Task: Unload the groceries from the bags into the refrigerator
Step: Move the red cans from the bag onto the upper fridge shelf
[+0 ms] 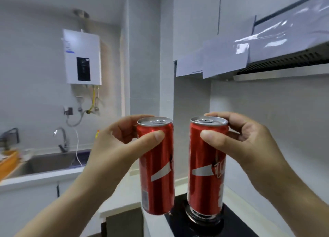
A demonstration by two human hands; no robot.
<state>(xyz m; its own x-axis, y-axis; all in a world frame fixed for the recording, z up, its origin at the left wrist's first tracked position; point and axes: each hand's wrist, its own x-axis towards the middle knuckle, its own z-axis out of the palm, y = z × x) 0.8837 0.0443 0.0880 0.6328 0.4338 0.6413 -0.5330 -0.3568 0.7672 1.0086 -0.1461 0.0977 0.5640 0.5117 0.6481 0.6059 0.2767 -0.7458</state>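
- Centrally in the head view, the left hand [114,147] grips the left can [156,174] near its rim, its fingers [153,136] curled round it.
- The right hand [249,144] holds the right can [204,174] the same way.
- Both red cans are upright, side by side and apart, at 6 o'clock over the black stove [231,219].
- A sink [44,163] lies at 8 o'clock, a water heater [82,57] at 10, a range hood [284,62] at 2.

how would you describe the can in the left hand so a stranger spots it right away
Find the black cooktop at the bottom. Two slim red cans are held upright just above it; this is the left can, gripped near its top by the left hand. Unlike the right can, it shows a barcode low down.
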